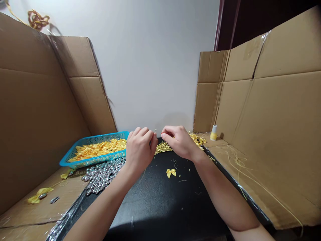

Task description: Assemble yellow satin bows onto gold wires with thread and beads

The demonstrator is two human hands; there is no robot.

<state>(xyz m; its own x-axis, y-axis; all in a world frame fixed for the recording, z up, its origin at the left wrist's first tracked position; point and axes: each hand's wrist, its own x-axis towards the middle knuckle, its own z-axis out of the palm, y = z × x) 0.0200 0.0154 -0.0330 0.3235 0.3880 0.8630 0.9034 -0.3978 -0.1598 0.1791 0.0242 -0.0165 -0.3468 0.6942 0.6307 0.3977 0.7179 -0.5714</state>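
Observation:
Both hands are raised over the far part of the black table (150, 201), a small gap between them. My left hand (140, 147) is closed, fingers curled in; what it pinches is too small to make out. My right hand (179, 140) is closed too, thumb and index finger pressed together, with a tiny reddish spot at the fingertips. Behind and between the hands lies a bundle of thin gold strands (163, 147). A small yellow bow (171, 173) lies flat on the table, nearer than my right hand.
A blue basket (94, 161) of yellow bows stands at the left, with silver beads (102, 174) before it. Cardboard walls rise on both sides. At the right are a thread cone (213, 133) and loose thread (263, 187). Another yellow bow (38, 195) lies far left.

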